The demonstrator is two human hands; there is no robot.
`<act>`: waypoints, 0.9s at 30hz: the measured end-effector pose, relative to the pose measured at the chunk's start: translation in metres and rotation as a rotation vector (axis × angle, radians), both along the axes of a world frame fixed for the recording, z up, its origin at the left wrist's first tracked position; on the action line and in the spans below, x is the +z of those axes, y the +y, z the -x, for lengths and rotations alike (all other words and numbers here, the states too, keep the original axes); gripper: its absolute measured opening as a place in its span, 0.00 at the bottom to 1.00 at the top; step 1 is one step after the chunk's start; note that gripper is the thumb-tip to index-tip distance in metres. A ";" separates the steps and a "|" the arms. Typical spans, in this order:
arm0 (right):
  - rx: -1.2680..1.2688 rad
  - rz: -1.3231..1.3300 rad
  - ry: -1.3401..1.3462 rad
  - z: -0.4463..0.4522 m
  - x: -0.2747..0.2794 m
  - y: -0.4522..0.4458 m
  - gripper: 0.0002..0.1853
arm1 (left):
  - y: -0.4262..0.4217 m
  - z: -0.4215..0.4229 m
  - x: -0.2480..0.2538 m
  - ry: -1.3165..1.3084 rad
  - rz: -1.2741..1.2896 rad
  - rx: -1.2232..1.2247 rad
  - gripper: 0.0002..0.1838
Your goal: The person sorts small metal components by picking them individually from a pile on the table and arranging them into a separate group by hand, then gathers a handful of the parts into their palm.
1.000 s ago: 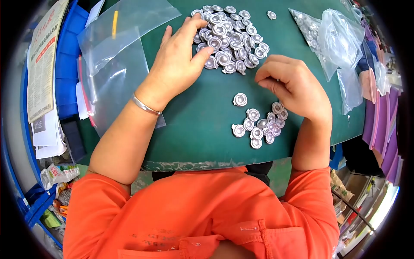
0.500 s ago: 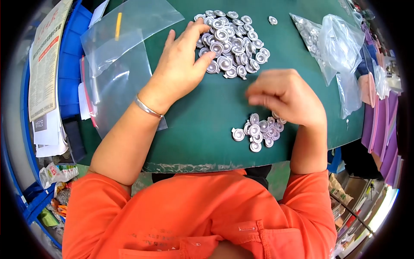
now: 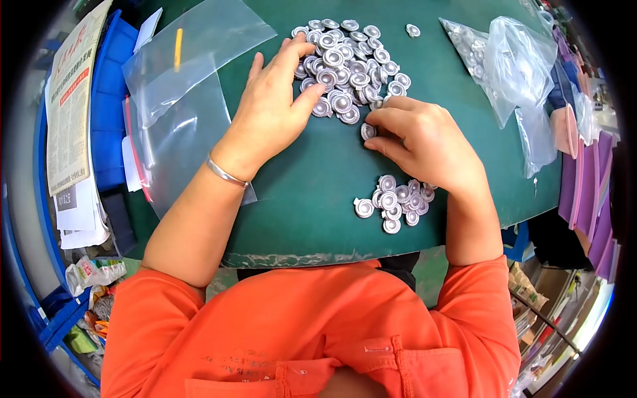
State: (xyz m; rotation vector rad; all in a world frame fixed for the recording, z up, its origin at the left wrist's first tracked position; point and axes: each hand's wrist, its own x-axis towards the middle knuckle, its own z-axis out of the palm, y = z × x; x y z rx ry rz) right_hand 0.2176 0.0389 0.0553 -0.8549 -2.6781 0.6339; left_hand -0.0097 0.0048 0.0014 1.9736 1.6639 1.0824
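Note:
A large pile of small round silver-grey metal pieces [image 3: 345, 74] lies on the green tabletop. My left hand [image 3: 275, 99] rests against the left side of this pile, fingers spread and touching its edge pieces. At the pile's lower right, my right hand [image 3: 421, 136] pinches one round metal piece [image 3: 368, 131] between thumb and fingers, tilted on its edge. Below that hand sits a smaller group of the same pieces [image 3: 400, 199], nearer the table's front edge. A single piece [image 3: 413, 30] lies apart at the upper right.
Clear plastic bags [image 3: 179, 119] lie flat on the left, with a yellow strip [image 3: 178, 50] on them. Another bag holding metal pieces [image 3: 471, 53] is at the right beside a crumpled clear bag [image 3: 521, 66]. A blue bin [image 3: 109, 99] and a newspaper [image 3: 73, 99] stand at far left.
My right hand has moved up and slightly left, from above the small group to the large pile, and now pinches one metal piece. My left hand stays against the pile.

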 end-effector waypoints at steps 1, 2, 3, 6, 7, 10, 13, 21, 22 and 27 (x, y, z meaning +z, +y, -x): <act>0.032 0.036 -0.003 -0.002 0.001 0.001 0.08 | 0.000 0.000 0.000 0.002 -0.001 -0.003 0.24; 0.051 0.081 0.004 -0.003 0.000 0.003 0.07 | 0.000 0.000 -0.001 0.015 -0.005 -0.001 0.24; 0.050 0.079 0.006 -0.003 0.000 0.003 0.07 | 0.001 0.000 -0.001 0.028 -0.009 0.002 0.25; 0.026 0.101 0.006 -0.004 -0.001 0.002 0.07 | 0.001 0.002 -0.002 0.060 -0.028 -0.003 0.25; -0.026 0.047 0.047 -0.003 -0.001 0.004 0.06 | 0.001 0.002 -0.002 0.058 -0.026 -0.004 0.25; -0.130 0.019 0.140 -0.010 0.003 0.011 0.06 | 0.002 0.001 -0.002 0.046 -0.034 -0.008 0.25; -0.170 0.019 0.126 -0.015 0.008 0.014 0.05 | 0.001 0.001 -0.002 0.049 -0.024 0.006 0.25; 0.023 0.007 0.061 -0.003 0.006 0.002 0.07 | 0.001 0.001 -0.001 0.033 -0.020 0.001 0.25; 0.032 0.087 0.061 -0.009 0.009 0.005 0.07 | 0.001 0.001 -0.001 0.034 -0.023 0.002 0.25; 0.238 0.307 -0.052 -0.026 0.020 0.012 0.09 | 0.001 0.001 -0.001 0.026 -0.007 0.000 0.25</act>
